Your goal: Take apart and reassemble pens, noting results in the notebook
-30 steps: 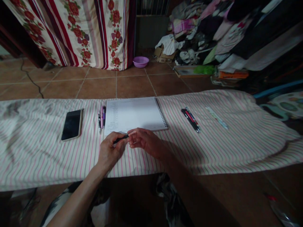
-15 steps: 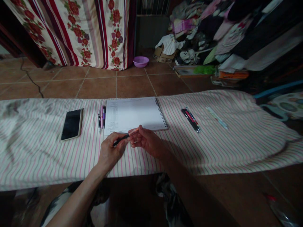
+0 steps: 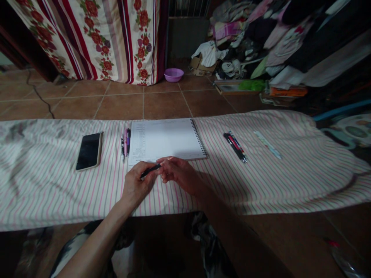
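Observation:
Just in front of the spiral notebook (image 3: 166, 139), my left hand (image 3: 135, 184) is closed around a black pen (image 3: 150, 170). The pen points up and to the right. My right hand (image 3: 182, 173) meets it from the other side, with its fingers curled together over the pen's far end and hiding that end. Both hands are close together near the notebook's lower edge. The open page is white, with small print down its left side. Beside its left edge lie several pens (image 3: 125, 143) in a row.
A striped cloth (image 3: 95, 200) covers the low table. On it are a phone (image 3: 89, 151) at left, a bunch of pens (image 3: 235, 147) and a pale, patterned flat strip (image 3: 267, 144) at right. Beyond stand a purple basin (image 3: 173, 75) and a clothes pile (image 3: 228, 31).
The fingers of my right hand have drawn in over the pen's far end, which showed between them before. My left hand keeps its hold. The view has shifted slightly.

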Tool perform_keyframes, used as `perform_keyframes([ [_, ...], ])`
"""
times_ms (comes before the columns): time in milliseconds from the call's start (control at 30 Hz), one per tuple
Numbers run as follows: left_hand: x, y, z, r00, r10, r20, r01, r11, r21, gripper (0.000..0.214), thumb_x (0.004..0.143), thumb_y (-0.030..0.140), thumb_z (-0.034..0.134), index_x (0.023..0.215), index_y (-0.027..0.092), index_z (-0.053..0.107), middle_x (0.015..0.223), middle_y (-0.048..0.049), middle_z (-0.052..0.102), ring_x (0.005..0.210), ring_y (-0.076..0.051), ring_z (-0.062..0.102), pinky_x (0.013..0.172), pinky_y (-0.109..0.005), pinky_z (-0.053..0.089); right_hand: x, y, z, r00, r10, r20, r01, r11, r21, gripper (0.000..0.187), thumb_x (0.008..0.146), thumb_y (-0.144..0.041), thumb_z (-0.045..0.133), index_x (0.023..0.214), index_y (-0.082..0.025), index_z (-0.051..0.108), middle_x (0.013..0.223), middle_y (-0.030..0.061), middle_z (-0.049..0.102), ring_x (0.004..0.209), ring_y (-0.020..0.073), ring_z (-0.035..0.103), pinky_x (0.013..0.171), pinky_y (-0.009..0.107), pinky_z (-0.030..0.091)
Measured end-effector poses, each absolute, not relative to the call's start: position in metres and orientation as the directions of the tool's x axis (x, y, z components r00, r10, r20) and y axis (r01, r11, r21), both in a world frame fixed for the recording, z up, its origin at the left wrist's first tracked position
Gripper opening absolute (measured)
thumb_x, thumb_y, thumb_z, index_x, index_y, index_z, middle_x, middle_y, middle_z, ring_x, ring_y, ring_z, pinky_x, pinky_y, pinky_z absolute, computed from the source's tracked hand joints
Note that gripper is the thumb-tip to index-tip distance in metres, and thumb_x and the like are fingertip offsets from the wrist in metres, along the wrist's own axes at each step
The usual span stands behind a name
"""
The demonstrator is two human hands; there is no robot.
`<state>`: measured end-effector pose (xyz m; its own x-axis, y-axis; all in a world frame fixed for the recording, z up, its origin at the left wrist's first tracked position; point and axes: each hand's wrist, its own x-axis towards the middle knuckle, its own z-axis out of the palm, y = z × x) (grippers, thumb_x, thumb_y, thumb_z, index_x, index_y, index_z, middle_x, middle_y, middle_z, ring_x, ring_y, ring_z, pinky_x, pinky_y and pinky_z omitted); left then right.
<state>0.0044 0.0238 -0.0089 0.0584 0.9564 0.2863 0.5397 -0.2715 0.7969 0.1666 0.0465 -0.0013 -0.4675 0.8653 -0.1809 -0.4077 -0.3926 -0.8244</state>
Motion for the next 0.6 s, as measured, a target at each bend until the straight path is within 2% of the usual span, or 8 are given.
perform_keyframes([
  [100, 0.002, 0.024, -0.005, 0.092, 0.965, 0.244, 0.517, -0.255, 0.817, 0.022, 0.076, 0.037, 0.061, 0.091, 0.021, 0.066, 0.084, -0.0036, 0.067, 0.078, -0.017, 0.060, 0.072, -0.029, 0.045, 0.167, 0.047, 0.000, -0.370, 0.907, -0.200, -0.389, -0.346, -0.853, 0.032, 0.071, -0.042, 0.067, 0.083, -0.013, 0.065, 0.062, -0.0011, 0.062, 0.048, 0.0056, 0.054, 0.046, 0.017, 0.045],
  [200, -0.001, 0.023, -0.001, 0.040, 0.983, 0.177, 0.434, -0.177, 0.883, 0.028, 0.082, 0.039, 0.053, 0.098, 0.019, 0.065, 0.092, -0.0065, 0.067, 0.088, -0.019, 0.059, 0.080, -0.031, 0.044, 0.174, 0.053, 0.002, -0.173, 0.951, -0.255, -0.418, -0.305, -0.855, 0.032, 0.068, -0.042, 0.069, 0.078, -0.012, 0.065, 0.057, -0.0017, 0.060, 0.043, 0.0039, 0.049, 0.040, 0.014, 0.038],
  [267, -0.002, 0.022, 0.002, -0.037, 0.993, 0.108, 0.338, -0.089, 0.937, 0.033, 0.085, 0.042, 0.047, 0.094, 0.017, 0.066, 0.089, -0.0079, 0.067, 0.085, -0.019, 0.059, 0.079, -0.032, 0.043, 0.180, 0.058, 0.002, -0.032, 0.950, -0.312, -0.474, -0.289, -0.832, 0.031, 0.068, -0.041, 0.069, 0.076, -0.012, 0.065, 0.054, -0.0029, 0.057, 0.041, 0.0026, 0.046, 0.036, 0.012, 0.033],
  [333, -0.001, 0.022, 0.005, -0.080, 0.997, 0.024, 0.207, -0.007, 0.978, 0.037, 0.084, 0.046, 0.047, 0.090, 0.014, 0.066, 0.082, -0.0078, 0.066, 0.074, -0.017, 0.059, 0.073, -0.031, 0.045, 0.186, 0.062, 0.001, 0.050, 0.927, -0.372, -0.539, -0.289, -0.791, 0.028, 0.068, -0.038, 0.069, 0.074, -0.011, 0.064, 0.052, -0.0036, 0.056, 0.039, 0.0018, 0.044, 0.034, 0.011, 0.030],
  [467, 0.004, 0.022, 0.008, -0.045, 0.997, -0.070, -0.063, 0.067, 0.996, 0.035, 0.074, 0.045, 0.062, 0.088, 0.013, 0.066, 0.074, -0.0061, 0.066, 0.065, -0.014, 0.057, 0.064, -0.028, 0.045, 0.189, 0.066, -0.001, 0.048, 0.897, -0.439, -0.645, -0.308, -0.700, 0.023, 0.073, -0.032, 0.067, 0.071, -0.010, 0.063, 0.051, -0.0032, 0.054, 0.038, 0.0011, 0.041, 0.033, 0.011, 0.030],
  [600, 0.009, 0.021, 0.009, -0.016, 0.997, -0.081, -0.147, 0.077, 0.986, 0.032, 0.069, 0.036, 0.069, 0.091, 0.014, 0.064, 0.072, -0.0050, 0.066, 0.063, -0.013, 0.057, 0.063, -0.027, 0.046, 0.189, 0.066, -0.004, -0.061, 0.882, -0.468, -0.719, -0.363, -0.592, 0.021, 0.078, -0.030, 0.063, 0.072, -0.010, 0.062, 0.051, -0.0026, 0.053, 0.038, 0.0008, 0.040, 0.034, 0.010, 0.031],
])
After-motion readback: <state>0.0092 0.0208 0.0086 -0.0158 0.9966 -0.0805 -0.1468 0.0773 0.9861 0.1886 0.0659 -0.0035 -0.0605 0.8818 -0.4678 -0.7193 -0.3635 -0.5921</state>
